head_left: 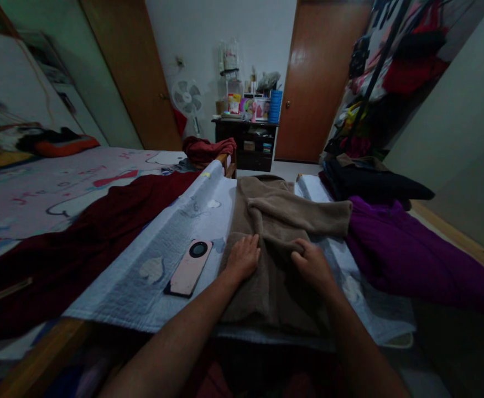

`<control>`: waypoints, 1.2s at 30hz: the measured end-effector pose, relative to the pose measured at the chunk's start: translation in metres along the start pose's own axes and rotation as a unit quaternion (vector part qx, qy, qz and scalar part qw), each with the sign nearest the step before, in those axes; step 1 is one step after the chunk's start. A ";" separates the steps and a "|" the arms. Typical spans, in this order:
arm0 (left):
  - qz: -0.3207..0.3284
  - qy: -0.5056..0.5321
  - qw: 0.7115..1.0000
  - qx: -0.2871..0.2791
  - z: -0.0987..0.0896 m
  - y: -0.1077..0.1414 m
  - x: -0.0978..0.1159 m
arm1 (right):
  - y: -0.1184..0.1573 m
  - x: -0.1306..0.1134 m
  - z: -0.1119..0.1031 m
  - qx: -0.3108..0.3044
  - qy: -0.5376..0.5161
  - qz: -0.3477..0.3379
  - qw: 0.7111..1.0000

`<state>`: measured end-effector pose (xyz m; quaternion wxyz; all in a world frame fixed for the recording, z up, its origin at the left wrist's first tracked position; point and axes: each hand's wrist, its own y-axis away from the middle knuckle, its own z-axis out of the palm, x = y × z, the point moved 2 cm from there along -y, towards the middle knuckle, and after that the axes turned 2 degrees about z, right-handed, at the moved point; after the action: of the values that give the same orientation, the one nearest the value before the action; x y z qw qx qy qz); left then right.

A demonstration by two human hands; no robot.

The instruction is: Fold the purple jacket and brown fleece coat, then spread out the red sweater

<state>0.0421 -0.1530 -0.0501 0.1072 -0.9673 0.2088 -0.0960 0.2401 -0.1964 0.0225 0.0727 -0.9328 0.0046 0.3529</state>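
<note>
A brown fleecy coat [275, 213] lies partly folded over a light blue quilted cover [162, 237], one sleeve [324, 215] reaching out to the right. My left hand [244, 258] rests palm down on the coat's left part, its fingers lying flat on the cloth. With bent fingers, my right hand [310, 262] pinches the coat's front edge and lifts it a little, leaving a dark fold beneath. Left of the coat, a pink phone [190, 268] with a round black camera ring lies face down on the cover.
Dark red clothing [96, 226] lies along the left, on a bed with a printed sheet [76, 182]. At the right are a purple garment [407, 254] and a dark folded pile [374, 179]. A fan [187, 97] and a cluttered cabinet [244, 143] stand at the back.
</note>
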 end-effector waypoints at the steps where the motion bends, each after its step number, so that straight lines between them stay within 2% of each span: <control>1: -0.002 0.003 1.000 0.002 -0.001 0.000 0.001 | -0.004 0.002 -0.007 0.029 -0.039 0.020 0.999; 5: 0.017 0.000 1.000 0.018 -0.002 0.000 0.003 | -0.008 0.007 -0.022 0.099 -0.171 0.086 0.976; 8: 0.047 0.000 0.999 -0.001 -0.002 -0.006 0.004 | -0.001 0.004 -0.019 0.073 -0.202 0.089 0.973; 10: 0.053 0.010 0.998 -0.038 -0.003 -0.013 0.003 | 0.006 -0.002 -0.015 0.009 -0.164 0.050 0.985; 11: 0.052 0.013 0.997 -0.055 -0.004 -0.017 0.003 | 0.009 -0.006 -0.012 -0.043 -0.141 0.014 0.989; 13: 0.050 0.010 0.996 -0.075 -0.006 -0.023 0.003 | 0.014 -0.013 -0.007 -0.159 -0.107 -0.057 0.980; 15: 0.054 0.001 0.996 -0.071 -0.008 -0.025 0.004 | 0.016 -0.016 -0.001 -0.219 -0.095 -0.084 0.968; 16: 0.056 -0.003 0.997 -0.061 -0.008 -0.024 0.004 | 0.015 -0.015 0.002 -0.208 -0.091 -0.082 0.970; 18: 0.062 -0.009 0.997 -0.041 -0.006 -0.020 0.005 | 0.012 -0.010 0.011 -0.138 -0.070 -0.076 0.985; 20: 0.067 -0.009 0.997 -0.029 -0.003 -0.015 0.004 | 0.010 -0.004 0.026 -0.087 -0.022 -0.097 0.991; 23: 0.072 0.003 0.997 -0.035 0.000 -0.013 0.002 | 0.013 0.008 0.054 -0.099 0.075 -0.124 0.985; 26: 0.079 0.031 0.993 -0.084 -0.001 -0.008 -0.002 | 0.018 0.016 0.068 -0.104 0.139 -0.125 0.977; 29: 0.084 0.065 0.983 -0.148 -0.007 0.008 -0.002 | 0.020 0.017 0.069 -0.107 0.160 -0.129 0.973; 32: 0.082 0.090 0.975 -0.185 -0.018 0.032 0.003 | 0.020 0.016 0.069 -0.107 0.167 -0.127 0.972; 36: 0.049 0.093 0.980 -0.171 -0.038 0.048 0.015 | 0.020 0.016 0.069 -0.105 0.168 -0.124 0.972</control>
<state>0.0289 -0.2083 -0.0232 -0.0753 -0.9469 0.2781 -0.1425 0.2055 -0.2055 -0.0420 0.0152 -0.9746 -0.1357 0.1777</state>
